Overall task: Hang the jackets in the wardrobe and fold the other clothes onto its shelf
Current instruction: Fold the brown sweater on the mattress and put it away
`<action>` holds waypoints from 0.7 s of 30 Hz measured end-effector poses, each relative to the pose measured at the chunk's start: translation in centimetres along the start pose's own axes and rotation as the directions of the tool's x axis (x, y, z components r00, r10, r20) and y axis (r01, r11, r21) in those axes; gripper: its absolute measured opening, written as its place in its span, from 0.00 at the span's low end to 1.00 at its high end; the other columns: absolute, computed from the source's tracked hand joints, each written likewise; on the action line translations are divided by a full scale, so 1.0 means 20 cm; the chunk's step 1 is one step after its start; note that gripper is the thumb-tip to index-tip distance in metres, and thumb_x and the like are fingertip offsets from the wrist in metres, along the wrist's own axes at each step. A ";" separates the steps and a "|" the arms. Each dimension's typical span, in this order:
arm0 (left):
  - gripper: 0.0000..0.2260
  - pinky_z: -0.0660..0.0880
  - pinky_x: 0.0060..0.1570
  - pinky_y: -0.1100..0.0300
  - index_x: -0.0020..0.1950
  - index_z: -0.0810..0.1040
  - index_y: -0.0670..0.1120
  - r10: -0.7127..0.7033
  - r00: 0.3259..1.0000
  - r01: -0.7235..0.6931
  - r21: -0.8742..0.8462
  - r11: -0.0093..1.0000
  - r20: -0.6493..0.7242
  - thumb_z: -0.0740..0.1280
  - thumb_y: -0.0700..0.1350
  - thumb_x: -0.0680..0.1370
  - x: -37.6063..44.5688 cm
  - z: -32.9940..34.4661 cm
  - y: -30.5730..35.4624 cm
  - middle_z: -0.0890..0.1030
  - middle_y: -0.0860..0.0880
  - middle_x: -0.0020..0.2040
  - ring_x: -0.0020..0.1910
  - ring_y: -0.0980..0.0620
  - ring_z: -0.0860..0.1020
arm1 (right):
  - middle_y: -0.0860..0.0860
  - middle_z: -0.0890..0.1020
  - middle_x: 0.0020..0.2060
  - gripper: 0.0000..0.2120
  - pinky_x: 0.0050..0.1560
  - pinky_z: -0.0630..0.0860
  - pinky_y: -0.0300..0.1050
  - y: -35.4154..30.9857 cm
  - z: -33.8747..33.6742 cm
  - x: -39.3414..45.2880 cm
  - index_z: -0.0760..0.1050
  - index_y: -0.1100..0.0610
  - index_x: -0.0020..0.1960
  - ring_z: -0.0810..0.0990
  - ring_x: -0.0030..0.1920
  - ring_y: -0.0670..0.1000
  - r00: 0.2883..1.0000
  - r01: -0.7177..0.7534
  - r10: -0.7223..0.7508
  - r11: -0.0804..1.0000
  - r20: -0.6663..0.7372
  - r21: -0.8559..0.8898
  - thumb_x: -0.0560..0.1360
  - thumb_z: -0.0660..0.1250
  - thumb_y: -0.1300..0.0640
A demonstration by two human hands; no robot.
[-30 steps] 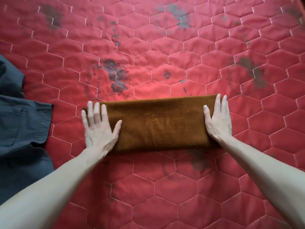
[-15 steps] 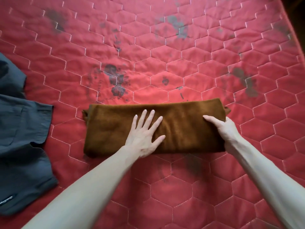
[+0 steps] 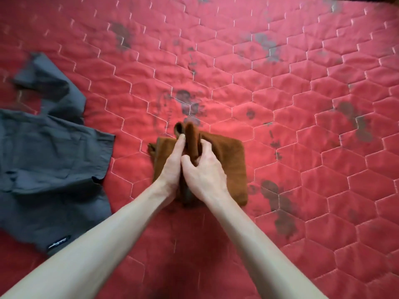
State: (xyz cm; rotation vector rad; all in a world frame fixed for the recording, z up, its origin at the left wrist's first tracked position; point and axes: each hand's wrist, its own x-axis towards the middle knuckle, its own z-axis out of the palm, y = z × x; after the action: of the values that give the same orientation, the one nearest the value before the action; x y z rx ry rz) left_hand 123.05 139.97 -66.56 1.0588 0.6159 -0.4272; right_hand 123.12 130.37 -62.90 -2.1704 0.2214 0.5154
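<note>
Bare red quilt (image 3: 280, 87) right and beyond; grey shirt (image 3: 49, 160) left.

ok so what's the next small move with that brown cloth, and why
Probably lay the raised fold down to the right and press it flat. Both the left hand and the right hand grip an upright flap of the brown folded woollen cloth, so the fold looks unfinished on the red quilted mattress.

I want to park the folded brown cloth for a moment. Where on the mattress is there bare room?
Bare red mattress lies right of and beyond the brown cloth. Left is crowded by the grey shirt; only a narrow strip separates them.
</note>
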 end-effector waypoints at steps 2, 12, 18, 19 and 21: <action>0.26 0.81 0.53 0.57 0.60 0.84 0.43 0.041 0.996 -0.037 0.048 0.998 -0.080 0.65 0.65 0.79 0.00 -0.11 0.01 0.86 0.44 0.55 0.55 0.45 0.85 | 0.52 0.76 0.70 0.29 0.73 0.64 0.66 0.00 0.15 -0.01 0.57 0.45 0.82 0.72 0.71 0.56 0.998 0.020 -0.012 0.991 0.063 -0.131 0.82 0.56 0.42; 0.03 0.77 0.41 0.70 0.52 0.79 0.47 0.344 0.871 -0.144 0.487 0.861 -0.351 0.72 0.42 0.81 0.12 -0.42 -0.11 0.84 0.53 0.43 0.47 0.50 0.83 | 0.50 0.81 0.62 0.19 0.70 0.71 0.50 0.31 0.16 0.02 0.79 0.56 0.67 0.78 0.65 0.49 0.921 0.382 -0.379 0.924 0.091 -0.013 0.81 0.57 0.60; 0.07 0.73 0.59 0.52 0.57 0.81 0.44 0.543 0.624 -0.124 0.615 0.779 -0.562 0.68 0.46 0.82 0.18 -0.36 -0.12 0.83 0.45 0.54 0.55 0.46 0.80 | 0.51 0.60 0.82 0.26 0.81 0.56 0.58 0.57 0.06 0.14 0.63 0.49 0.82 0.53 0.83 0.54 0.872 0.347 -0.475 0.772 -0.120 -0.532 0.84 0.58 0.47; 0.11 0.69 0.66 0.53 0.64 0.79 0.44 0.669 0.544 -0.117 0.744 0.658 -0.506 0.66 0.45 0.82 0.17 -0.33 -0.12 0.81 0.44 0.61 0.62 0.46 0.77 | 0.51 0.57 0.84 0.28 0.80 0.55 0.59 0.59 0.09 0.15 0.60 0.48 0.83 0.50 0.84 0.54 0.885 0.311 -0.450 0.757 -0.115 -0.575 0.84 0.57 0.44; 0.18 0.64 0.74 0.52 0.72 0.73 0.42 0.835 0.498 -0.199 0.906 0.375 -0.236 0.64 0.43 0.82 0.15 -0.29 -0.11 0.74 0.42 0.70 0.71 0.45 0.71 | 0.51 0.54 0.84 0.30 0.80 0.56 0.61 0.60 0.16 0.17 0.57 0.48 0.84 0.48 0.84 0.55 0.894 0.238 -0.423 0.728 -0.147 -0.643 0.84 0.55 0.42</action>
State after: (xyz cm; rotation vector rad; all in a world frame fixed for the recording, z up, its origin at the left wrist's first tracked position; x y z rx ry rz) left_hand 122.46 144.11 -72.01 2.3102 0.6353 0.4691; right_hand 121.28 125.76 -74.84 -2.8444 -0.2290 0.0453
